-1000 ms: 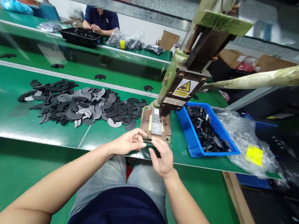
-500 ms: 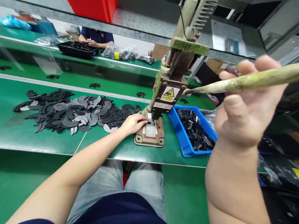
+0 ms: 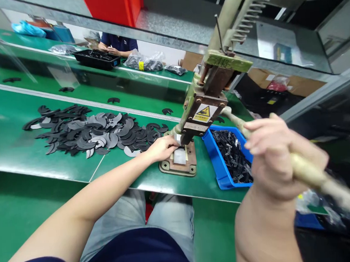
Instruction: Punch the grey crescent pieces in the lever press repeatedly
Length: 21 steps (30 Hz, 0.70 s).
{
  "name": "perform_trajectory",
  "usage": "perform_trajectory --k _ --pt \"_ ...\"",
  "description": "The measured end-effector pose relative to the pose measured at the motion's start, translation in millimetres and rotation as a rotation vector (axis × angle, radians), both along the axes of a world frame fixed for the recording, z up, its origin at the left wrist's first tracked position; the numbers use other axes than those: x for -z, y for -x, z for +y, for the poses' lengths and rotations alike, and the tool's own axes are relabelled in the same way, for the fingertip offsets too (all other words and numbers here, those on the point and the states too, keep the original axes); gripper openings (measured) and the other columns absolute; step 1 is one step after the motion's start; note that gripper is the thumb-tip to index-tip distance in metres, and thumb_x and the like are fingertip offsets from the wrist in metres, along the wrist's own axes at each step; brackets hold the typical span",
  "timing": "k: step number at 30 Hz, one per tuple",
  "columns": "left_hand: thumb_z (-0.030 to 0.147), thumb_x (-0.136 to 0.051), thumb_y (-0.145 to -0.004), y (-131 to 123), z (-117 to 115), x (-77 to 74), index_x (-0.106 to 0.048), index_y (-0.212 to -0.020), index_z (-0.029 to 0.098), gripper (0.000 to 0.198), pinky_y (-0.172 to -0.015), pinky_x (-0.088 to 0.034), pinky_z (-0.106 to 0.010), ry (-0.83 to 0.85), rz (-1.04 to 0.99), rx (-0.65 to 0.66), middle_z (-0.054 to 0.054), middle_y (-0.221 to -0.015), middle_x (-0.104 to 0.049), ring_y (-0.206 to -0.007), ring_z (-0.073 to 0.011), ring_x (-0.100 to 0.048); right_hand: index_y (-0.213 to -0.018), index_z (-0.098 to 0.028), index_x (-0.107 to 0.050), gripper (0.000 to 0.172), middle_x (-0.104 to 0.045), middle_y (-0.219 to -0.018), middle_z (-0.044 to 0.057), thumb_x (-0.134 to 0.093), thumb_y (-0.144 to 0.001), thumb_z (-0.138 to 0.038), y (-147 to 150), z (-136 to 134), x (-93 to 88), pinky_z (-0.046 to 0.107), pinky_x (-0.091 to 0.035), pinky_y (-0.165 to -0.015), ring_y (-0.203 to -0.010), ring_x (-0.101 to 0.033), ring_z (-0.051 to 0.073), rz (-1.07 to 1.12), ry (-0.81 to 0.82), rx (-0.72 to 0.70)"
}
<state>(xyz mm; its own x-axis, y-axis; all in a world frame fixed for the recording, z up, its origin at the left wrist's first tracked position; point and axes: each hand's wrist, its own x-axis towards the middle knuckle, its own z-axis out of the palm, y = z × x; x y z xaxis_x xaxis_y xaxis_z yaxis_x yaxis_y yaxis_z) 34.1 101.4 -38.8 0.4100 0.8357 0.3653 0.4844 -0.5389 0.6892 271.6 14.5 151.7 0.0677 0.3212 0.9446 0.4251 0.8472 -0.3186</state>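
A hand press with a yellow warning sticker stands on the green workbench. My right hand is wrapped round its long pale lever, which slants down to the right. At the foot of the press, my left hand has its fingers pinched together at the base plate, just under the ram. What those fingertips hold is hidden. Left of the press lies a loose heap of curved black and grey pieces.
A blue bin full of small black parts stands right of the press. Behind runs a green belt with spaced curved pieces. Beyond it another person works by a black tray. A metal shelf hangs overhead.
My right hand has gone from an opened palm against the lever to a closed grip, and the lever has swung down. My left hand stays at the press base.
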Motion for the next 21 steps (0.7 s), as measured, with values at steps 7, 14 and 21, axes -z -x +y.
perform_trajectory --k 7,14,21 --pt "0.023 -0.070 -0.088 -8 8 9.8 -0.072 -0.112 0.019 0.024 -0.079 -0.057 -0.025 0.315 -0.263 -0.069 -0.001 -0.091 -0.076 -0.080 -0.0145 -0.072 -0.052 -0.023 -0.054 0.036 -0.062 -0.055 -0.003 -0.061 -0.085 -0.033 5 -11 73.2 0.062 -0.040 -0.114 -0.079 -0.073 0.024 0.047 -0.074 0.135" --pt "0.021 -0.069 -0.087 -11 3 2.4 -0.072 -0.106 0.018 0.019 -0.079 -0.059 -0.026 0.329 -0.243 -0.081 -0.003 -0.090 -0.077 -0.082 -0.0156 -0.073 -0.064 -0.024 -0.061 0.036 -0.066 -0.064 -0.002 -0.068 -0.090 -0.047 -10 -1 78.7 0.047 -0.049 -0.084 -0.065 -0.067 0.019 -0.028 -0.241 0.222" --pt "0.029 -0.065 -0.094 30 38 -27.9 -0.076 -0.111 0.021 0.023 -0.095 -0.057 -0.030 0.185 0.066 -0.053 -0.005 -0.110 -0.080 -0.100 -0.0201 -0.074 -0.057 -0.026 -0.055 0.032 -0.067 -0.057 -0.006 -0.067 -0.083 -0.041 -15 -15 79.2 0.061 -0.043 -0.106 -0.068 -0.073 0.025 -0.067 -0.096 0.182"
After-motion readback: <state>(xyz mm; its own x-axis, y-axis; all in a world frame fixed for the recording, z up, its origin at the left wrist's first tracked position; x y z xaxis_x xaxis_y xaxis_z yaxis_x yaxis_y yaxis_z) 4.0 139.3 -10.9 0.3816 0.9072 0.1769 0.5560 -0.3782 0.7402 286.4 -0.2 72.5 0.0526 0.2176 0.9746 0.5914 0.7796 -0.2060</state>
